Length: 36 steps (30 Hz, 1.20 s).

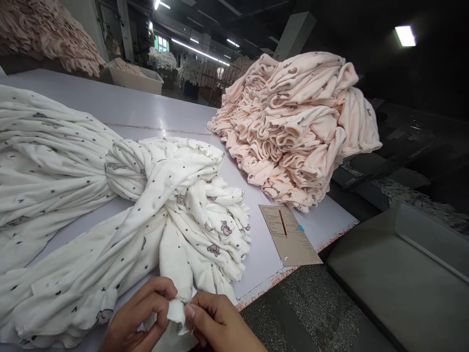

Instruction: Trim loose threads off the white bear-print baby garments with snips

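Note:
A large bundle of white printed fabric (146, 205), dotted with small marks and grey-mauve bears, lies tied round with a strip of the same cloth on the left of the table. At the near edge, my left hand (141, 313) pinches the end of a white fabric piece (177, 313) with bent fingers. Opposite it, my right hand (216, 320) grips the same end between thumb and forefinger. The two hands are close together, with the cloth's edge between them. Some of the fingertips are hidden behind the fabric.
A tall heap of pink printed fabric (293, 122) stands on the table (205, 128). A written card (273, 230) with a dark red pencil (283, 222) lies at the table's right edge. A grey bin (403, 274) is on the right; a white bin (135, 80) stands behind.

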Tool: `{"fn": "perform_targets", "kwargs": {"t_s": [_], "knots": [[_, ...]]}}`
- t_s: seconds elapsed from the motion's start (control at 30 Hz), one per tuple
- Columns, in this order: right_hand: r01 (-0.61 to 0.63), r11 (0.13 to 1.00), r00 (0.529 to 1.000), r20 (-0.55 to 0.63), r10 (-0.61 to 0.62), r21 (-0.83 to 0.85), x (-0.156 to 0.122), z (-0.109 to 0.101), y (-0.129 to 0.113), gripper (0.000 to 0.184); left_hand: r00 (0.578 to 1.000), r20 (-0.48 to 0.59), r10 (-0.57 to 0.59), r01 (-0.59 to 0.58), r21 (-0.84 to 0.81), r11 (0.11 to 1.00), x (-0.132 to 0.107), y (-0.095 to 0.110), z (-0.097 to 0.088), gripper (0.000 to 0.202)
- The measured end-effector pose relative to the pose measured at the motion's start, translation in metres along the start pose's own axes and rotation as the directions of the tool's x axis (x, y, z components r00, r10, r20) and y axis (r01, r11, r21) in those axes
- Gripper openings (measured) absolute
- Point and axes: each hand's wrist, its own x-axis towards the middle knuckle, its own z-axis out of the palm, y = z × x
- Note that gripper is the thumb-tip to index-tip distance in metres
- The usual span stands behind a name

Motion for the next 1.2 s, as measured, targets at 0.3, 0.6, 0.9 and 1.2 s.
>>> {"fn": "perform_targets", "kwargs": {"t_s": [0.3, 0.6, 0.9, 1.2], "knots": [[0.059, 0.972, 0.998, -0.040, -0.051, 0.228, 0.010, 0.002, 0.015, 0.048, 0.999, 0.034, 0.014, -0.015, 0.039, 0.999, -0.001, 0.001, -0.001, 0.022], [0.027, 0.962, 0.999, 0.024, -0.035, 0.273, 0.006, -0.010, 0.015, 0.050, 1.000, 0.008, 0.021, -0.022, 0.029, 0.999, 0.005, 0.006, -0.001, 0.023], [-0.018, 0.960, 0.996, 0.088, -0.007, 0.279, 0.001, -0.008, 0.012, 0.047, 1.000, 0.020, 0.006, -0.007, 0.022, 1.000, 0.004, 0.005, -0.001, 0.023], [-0.019, 0.940, 0.993, 0.113, -0.021, 0.342, 0.005, -0.003, 0.008, 0.042, 0.999, 0.048, 0.003, -0.003, -0.011, 1.000, 0.003, 0.003, 0.001, 0.023]]}}
